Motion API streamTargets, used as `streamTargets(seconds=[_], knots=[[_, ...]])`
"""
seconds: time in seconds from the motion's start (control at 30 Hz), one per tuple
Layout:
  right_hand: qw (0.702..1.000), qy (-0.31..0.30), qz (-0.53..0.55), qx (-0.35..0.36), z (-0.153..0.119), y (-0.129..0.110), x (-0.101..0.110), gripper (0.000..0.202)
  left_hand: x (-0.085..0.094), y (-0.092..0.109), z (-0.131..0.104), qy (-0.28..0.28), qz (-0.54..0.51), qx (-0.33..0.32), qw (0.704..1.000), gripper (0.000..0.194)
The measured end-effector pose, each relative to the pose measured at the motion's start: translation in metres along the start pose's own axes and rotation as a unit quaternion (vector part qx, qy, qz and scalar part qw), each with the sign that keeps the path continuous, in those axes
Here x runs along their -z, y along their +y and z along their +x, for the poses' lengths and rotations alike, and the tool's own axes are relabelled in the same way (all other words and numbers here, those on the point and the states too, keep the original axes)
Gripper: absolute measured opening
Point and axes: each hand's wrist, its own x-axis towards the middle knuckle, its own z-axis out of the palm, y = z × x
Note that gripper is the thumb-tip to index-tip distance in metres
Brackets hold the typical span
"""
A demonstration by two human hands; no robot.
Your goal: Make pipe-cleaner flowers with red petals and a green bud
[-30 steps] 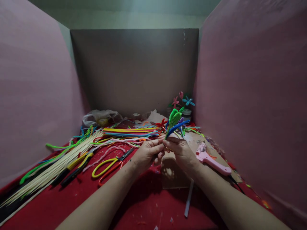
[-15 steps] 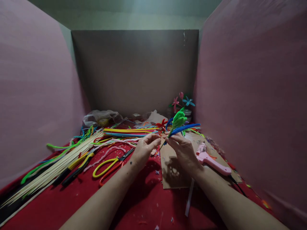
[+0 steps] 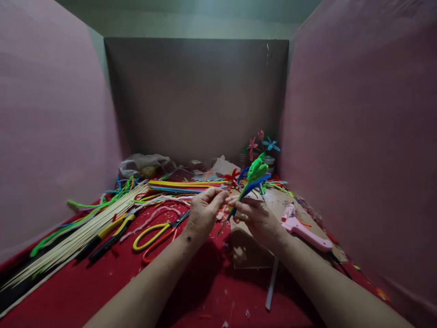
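Note:
Pinched in my right hand [image 3: 261,220] is a green pipe-cleaner flower [image 3: 256,171], its thin stem slanting down to the left below the fingers. A blue pipe-cleaner strip [image 3: 254,185] lies along the flower's stem in the same grip. My left hand [image 3: 205,212] is just left of it, thumb and forefinger pressed together; whatever is between those fingertips is too small to make out. Beneath my right hand lies a brown cardboard sheet [image 3: 251,255].
Scissors [image 3: 150,238], pliers [image 3: 114,237] and a bundle of thin wooden sticks [image 3: 78,232] lie left on the red cloth. Coloured pipe cleaners [image 3: 184,183] spread behind. A pink glue gun [image 3: 307,234] rests right, a glue stick [image 3: 272,284] in front. Finished flowers [image 3: 271,144] stand at the back.
The blue strip has swung from sticking out rightward to lying closer along the green flower's stem. Both hands stay near each other, the left still pinched. The view has shifted slightly.

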Motion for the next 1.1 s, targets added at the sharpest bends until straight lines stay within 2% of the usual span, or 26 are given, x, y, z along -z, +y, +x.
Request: streamTargets(seconds=[0.13,0.2,0.27,0.37,0.47,0.53,0.67,0.8,0.9,1.1], knots=[[1.0,-0.006,0.011,-0.025,-0.002,0.003,0.0,0.013,0.0,0.0,-0.001,0.0,-0.006,-0.004,1.0,0.014],[0.999,0.009,-0.028,-0.016,-0.002,0.003,-0.001,0.013,0.0,0.0,-0.001,-0.007,-0.029,-0.008,1.0,0.012],[0.995,0.037,-0.088,0.007,-0.002,0.001,-0.003,0.013,-0.001,0.001,-0.002,-0.023,-0.063,-0.022,0.998,0.012],[0.98,0.069,-0.17,0.074,-0.002,-0.003,-0.006,0.015,-0.001,0.009,-0.003,-0.045,-0.075,-0.069,0.994,0.026],[0.947,0.092,-0.276,0.137,-0.002,-0.005,-0.003,0.017,-0.002,0.021,-0.004,-0.042,-0.011,-0.132,0.99,0.042],[0.918,0.119,-0.344,0.16,-0.002,-0.002,0.0,0.018,-0.004,0.03,-0.004,-0.029,0.074,-0.165,0.983,0.05],[0.874,0.154,-0.419,0.189,0.0,0.007,0.008,0.022,-0.007,0.045,0.003,-0.005,0.246,-0.201,0.948,0.059],[0.865,0.141,-0.438,0.197,0.003,0.01,0.01,0.02,-0.01,0.051,0.013,-0.011,0.304,-0.258,0.917,0.037],[0.864,0.136,-0.44,0.202,0.004,0.011,0.012,0.018,-0.01,0.051,0.016,-0.008,0.285,-0.275,0.918,0.021],[0.861,0.142,-0.441,0.212,0.006,0.012,0.012,0.018,-0.014,0.052,0.02,-0.009,0.262,-0.299,0.918,0.013]])
